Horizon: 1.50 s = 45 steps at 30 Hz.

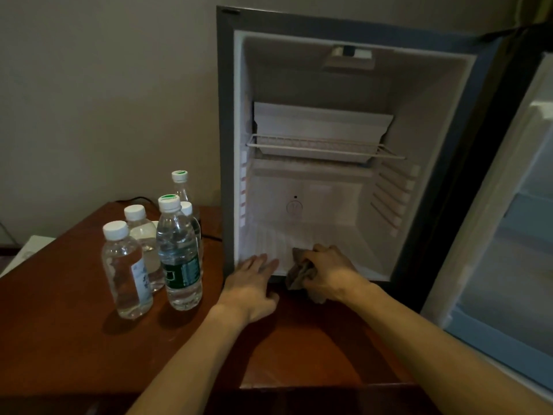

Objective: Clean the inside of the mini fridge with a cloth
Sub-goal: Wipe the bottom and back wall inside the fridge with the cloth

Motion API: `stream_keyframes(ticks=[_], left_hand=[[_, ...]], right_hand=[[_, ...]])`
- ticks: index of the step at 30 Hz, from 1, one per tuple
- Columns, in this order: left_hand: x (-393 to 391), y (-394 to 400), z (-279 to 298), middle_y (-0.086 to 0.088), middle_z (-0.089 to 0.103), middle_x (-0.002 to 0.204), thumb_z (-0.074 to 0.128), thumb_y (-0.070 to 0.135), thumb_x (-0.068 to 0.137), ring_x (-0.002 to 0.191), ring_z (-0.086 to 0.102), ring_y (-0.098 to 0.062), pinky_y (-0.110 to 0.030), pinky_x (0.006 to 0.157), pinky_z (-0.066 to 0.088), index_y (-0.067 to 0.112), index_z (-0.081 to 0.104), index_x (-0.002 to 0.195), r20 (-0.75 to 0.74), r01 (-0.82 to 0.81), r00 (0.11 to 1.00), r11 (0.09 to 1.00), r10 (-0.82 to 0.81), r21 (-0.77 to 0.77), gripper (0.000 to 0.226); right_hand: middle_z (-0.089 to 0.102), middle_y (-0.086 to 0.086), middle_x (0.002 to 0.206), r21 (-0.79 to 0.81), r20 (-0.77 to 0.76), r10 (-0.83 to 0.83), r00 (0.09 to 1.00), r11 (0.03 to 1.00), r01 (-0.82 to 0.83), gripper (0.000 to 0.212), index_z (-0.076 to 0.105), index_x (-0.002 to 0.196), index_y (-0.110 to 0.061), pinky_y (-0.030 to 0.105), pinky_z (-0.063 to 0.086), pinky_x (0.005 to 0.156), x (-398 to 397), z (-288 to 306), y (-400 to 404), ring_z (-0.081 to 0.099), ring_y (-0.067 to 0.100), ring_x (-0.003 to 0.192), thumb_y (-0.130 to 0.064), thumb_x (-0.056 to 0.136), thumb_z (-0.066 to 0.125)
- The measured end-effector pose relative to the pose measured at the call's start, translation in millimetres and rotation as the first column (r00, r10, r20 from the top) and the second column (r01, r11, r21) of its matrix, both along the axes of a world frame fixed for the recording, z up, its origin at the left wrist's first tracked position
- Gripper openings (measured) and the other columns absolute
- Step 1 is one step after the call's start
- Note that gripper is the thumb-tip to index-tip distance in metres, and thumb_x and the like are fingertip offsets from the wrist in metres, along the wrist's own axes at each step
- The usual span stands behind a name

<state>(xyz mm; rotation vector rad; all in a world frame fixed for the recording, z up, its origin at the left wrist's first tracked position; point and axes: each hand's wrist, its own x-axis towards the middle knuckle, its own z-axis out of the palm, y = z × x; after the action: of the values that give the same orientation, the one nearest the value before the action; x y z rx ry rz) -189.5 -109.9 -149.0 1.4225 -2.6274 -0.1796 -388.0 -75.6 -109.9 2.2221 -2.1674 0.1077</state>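
At lower centre, the right hand (326, 269) grips the cloth (299, 272) on the fridge (227, 145) floor (left hand (254, 277) flat, fingers straight); a wide leftward sweep risks toppling the bottles (179, 253).

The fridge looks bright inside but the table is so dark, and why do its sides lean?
Head view: the mini fridge interior's pale walls look bright, while the wooden table sits in dim room light. The water bottles cast soft shadows on it. The wide-angle lens bends the fridge frame and open door outward. The right hand gripping the cloth looks slightly soft, and so does the left hand.
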Motion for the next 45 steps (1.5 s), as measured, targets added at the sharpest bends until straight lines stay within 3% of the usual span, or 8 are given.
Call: stream_keyframes(ticks=[6,11,17,24,31,34,40,45], left_hand=[[2,-2,-10,0.006,0.009,0.169,0.053,0.051,0.093,0.154,0.007,-0.021,-0.04,0.122,0.019,0.038,0.012,0.16,-0.066,0.018,0.998,0.997,-0.023,-0.077,0.08],[4,-3,-16,0.006,0.006,0.169,0.051,0.05,0.093,0.155,0.002,-0.019,-0.035,0.123,0.007,0.037,0.009,0.161,-0.085,0.019,0.996,0.994,-0.028,-0.112,0.081],[4,-6,-24,0.004,0.008,0.169,0.052,0.049,0.091,0.154,0.003,-0.02,-0.029,0.119,-0.001,0.036,0.011,0.161,-0.086,0.035,0.995,0.988,-0.049,-0.151,0.082],[0,-4,-11,0.002,0.019,0.167,0.05,0.048,0.094,0.152,0.014,-0.022,-0.034,0.123,0.013,0.032,0.021,0.16,-0.078,0.025,0.996,0.993,-0.034,-0.113,0.074],[-40,-24,-11,-0.002,0.043,0.142,0.033,0.05,0.095,0.132,0.037,-0.025,-0.044,0.113,0.032,0.026,0.049,0.136,-0.211,-0.136,0.973,0.974,0.097,-0.179,0.05],[-47,-29,-23,-0.004,0.048,0.137,0.017,0.052,0.09,0.126,0.043,-0.028,-0.043,0.106,0.038,0.028,0.054,0.132,-0.258,-0.202,0.956,0.953,0.141,-0.226,0.061],[-48,-34,-36,-0.006,0.048,0.135,0.014,0.052,0.092,0.126,0.042,-0.028,-0.043,0.107,0.037,0.032,0.05,0.138,-0.253,-0.214,0.957,0.938,0.145,-0.272,0.062],[-44,-37,-37,-0.004,0.053,0.124,0.014,0.052,0.091,0.116,0.046,-0.026,-0.039,0.097,0.042,0.03,0.057,0.13,-0.279,-0.191,0.955,0.927,0.1,-0.323,0.062]], right_hand=[[0.056,0.003,0.111,-0.282,0.07,0.045,0.997,0.959,-0.024,0.033,0.063,0.11,-0.021,0.037,0.051,0.077,0,14,-40,0.054,0.028,0.099,-0.034,0.08,0.063],[0.057,0.01,0.118,-0.54,0.08,0.08,0.994,0.841,-0.025,0.037,0.066,0.114,-0.013,0.041,0.05,0.078,2,48,-102,0.052,0.035,0.101,-0.023,0.079,0.066],[0.065,0.012,0.12,-0.302,0.195,0.137,0.971,0.951,-0.073,0.039,0.063,0.127,-0.018,0.027,0.045,0.087,25,-10,-123,0.062,0.029,0.103,-0.024,0.089,0.058],[0.054,0.009,0.135,-0.058,0.13,0.218,0.967,0.976,-0.212,0.063,0.041,0.148,-0.031,0.032,0.042,0.103,11,7,-106,0.052,0.029,0.123,-0.026,0.089,0.062],[0.062,0.011,0.119,-0.252,0.048,0.289,0.956,0.93,-0.268,0.042,0.061,0.132,-0.024,0.033,0.048,0.096,4,-9,-125,0.061,0.028,0.107,-0.024,0.089,0.064],[0.061,0.014,0.112,-0.418,0.038,0.322,0.946,0.865,-0.278,0.028,0.064,0.118,-0.016,0.04,0.047,0.088,4,-12,-145,0.056,0.029,0.1,-0.015,0.09,0.06],[0.045,0.014,0.137,-0.594,0.013,0.268,0.963,0.777,-0.208,0.049,0.051,0.138,-0.026,0.055,0.047,0.093,23,13,-189,0.043,0.04,0.12,-0.016,0.091,0.061],[0.049,0.011,0.135,-0.621,-0.162,0.166,0.973,0.749,-0.231,0.031,0.06,0.125,-0.027,0.05,0.053,0.081,26,7,-214,0.049,0.041,0.11,-0.029,0.094,0.057]])
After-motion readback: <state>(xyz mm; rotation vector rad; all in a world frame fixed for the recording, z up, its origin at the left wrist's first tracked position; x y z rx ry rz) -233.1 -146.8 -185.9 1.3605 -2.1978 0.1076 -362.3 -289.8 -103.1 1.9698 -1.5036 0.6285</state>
